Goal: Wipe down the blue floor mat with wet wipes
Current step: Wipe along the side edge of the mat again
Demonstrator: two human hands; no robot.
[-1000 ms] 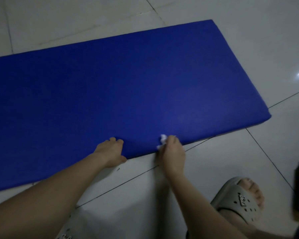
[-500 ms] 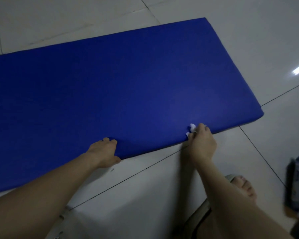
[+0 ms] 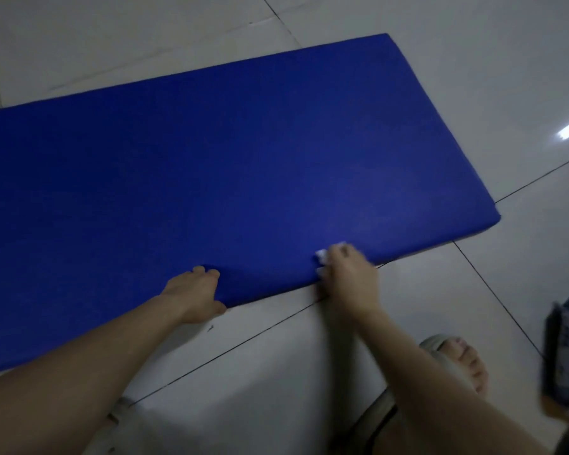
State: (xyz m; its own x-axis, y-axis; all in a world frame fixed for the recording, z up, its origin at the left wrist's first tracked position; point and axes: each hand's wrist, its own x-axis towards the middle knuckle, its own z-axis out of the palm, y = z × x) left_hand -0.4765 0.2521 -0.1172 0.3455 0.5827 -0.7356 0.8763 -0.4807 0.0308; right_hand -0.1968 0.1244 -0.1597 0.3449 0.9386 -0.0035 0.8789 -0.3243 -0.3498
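Step in hand, as I judge it: wiping the near edge. The blue floor mat (image 3: 243, 175) spans the frame's centre. My left hand (image 3: 194, 297) grips that edge. My right hand (image 3: 349, 277) pinches a bunched wet wipe (image 3: 321, 256) against it. The next move probably calls for a steady slide along the edge.

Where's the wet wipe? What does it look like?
Find the big blue mat lying on the pale tiled floor, then follow its near edge to the right hand. The wet wipe is the small scrunched white bit peeking out from that hand's fingers, the only white thing on the mat.
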